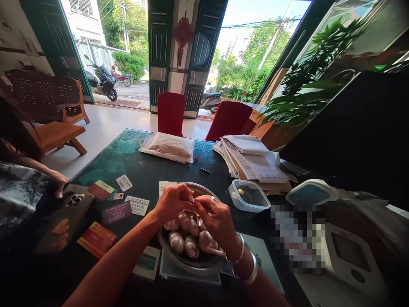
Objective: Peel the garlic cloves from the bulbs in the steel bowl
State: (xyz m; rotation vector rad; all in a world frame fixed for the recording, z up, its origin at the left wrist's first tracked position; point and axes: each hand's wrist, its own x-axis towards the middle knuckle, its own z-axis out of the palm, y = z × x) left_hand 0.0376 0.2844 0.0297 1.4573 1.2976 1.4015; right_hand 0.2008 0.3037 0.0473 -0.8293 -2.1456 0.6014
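Bare left hand point(174, 199), right hand point(215, 215) meet fingertip-to-fingertip above garlic bowl point(194, 266).

Red chairs point(171, 113) in my view, dark green doors point(159, 42), purple-tinged white garlic point(177, 242), purple card point(116, 212), mottled black, grey and white clothing point(19, 192)

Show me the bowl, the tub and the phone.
Bowl point(192, 268): head view, near rim.
Tub point(252, 206): head view, near wall.
Phone point(74, 215): head view, back, below the camera lenses.
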